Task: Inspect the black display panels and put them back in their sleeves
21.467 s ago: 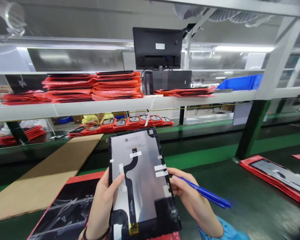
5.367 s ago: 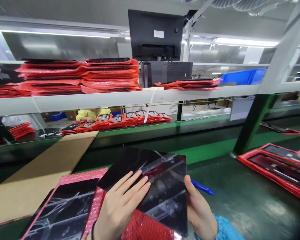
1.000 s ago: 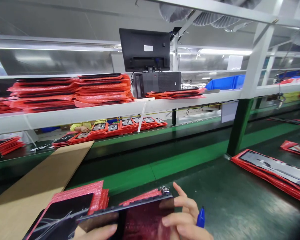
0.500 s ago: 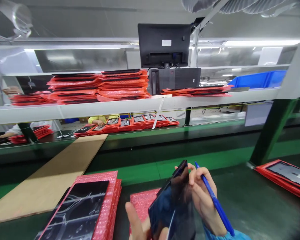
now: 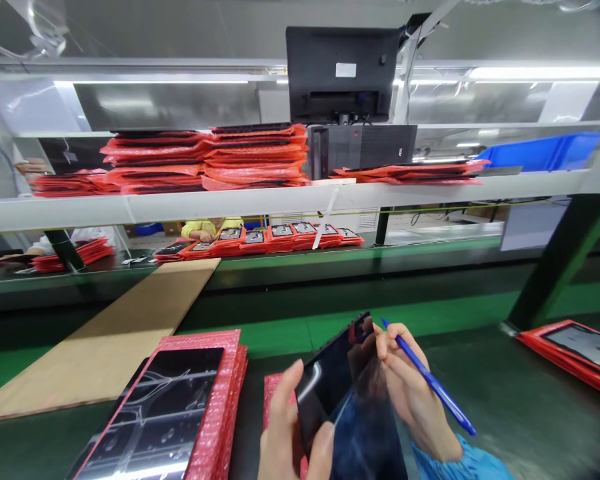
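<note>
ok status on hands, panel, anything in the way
Left fingers gripping dark panel, right fingers at its upper right edge, blue pen held too. Panel tilted. Pen possibly in the way.

The panel [image 5: 360, 420] before you is gleaming like smooth, glossy glass, and your pen [image 5: 437, 390] is showing shiny plastic. Your sleeve [image 5: 463, 461] is creasing like thin cloth, the bubble wrap [image 5: 223, 403] is glistening bumpily, and the board [image 5: 110, 347] is looking matt and wooden.
</note>
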